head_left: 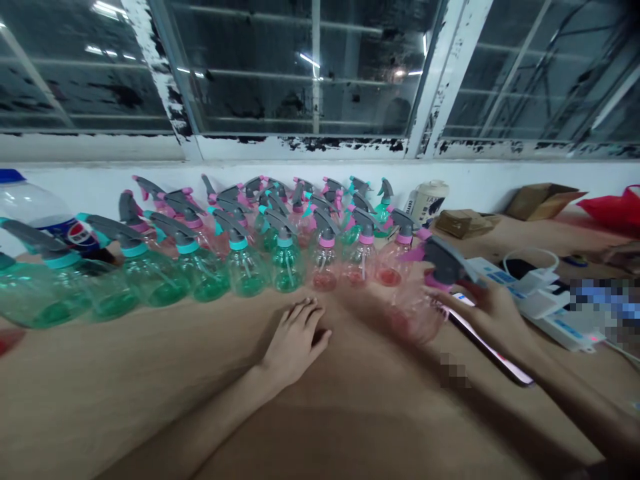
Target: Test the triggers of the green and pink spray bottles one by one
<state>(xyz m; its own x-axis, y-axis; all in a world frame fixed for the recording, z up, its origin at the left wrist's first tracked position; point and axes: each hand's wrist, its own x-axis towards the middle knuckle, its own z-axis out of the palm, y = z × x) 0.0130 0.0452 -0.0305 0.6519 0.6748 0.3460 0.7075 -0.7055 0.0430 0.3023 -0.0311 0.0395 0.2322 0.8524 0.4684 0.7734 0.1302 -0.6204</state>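
Note:
My right hand (pixel 493 313) is closed around a clear pink spray bottle (pixel 413 313) with a grey and pink trigger head. The bottle is smeared by motion, at the right end of the front row. Palm down on the wooden table (pixel 165 393), my left hand (pixel 293 343) lies open with nothing in it. Just beyond its fingertips stand a green spray bottle (pixel 287 267) with a teal collar and a pink spray bottle (pixel 325 267). More green and pink spray bottles are packed in rows behind, all upright.
A large cola bottle (pixel 43 207) stands at the back left. Beyond the right hand are a carton-like container (pixel 427 200), brown cardboard boxes (pixel 465 223) and a red bag (pixel 613 210). A lit phone (pixel 493 343) and a white power strip (pixel 565 327) with cables lie at the right.

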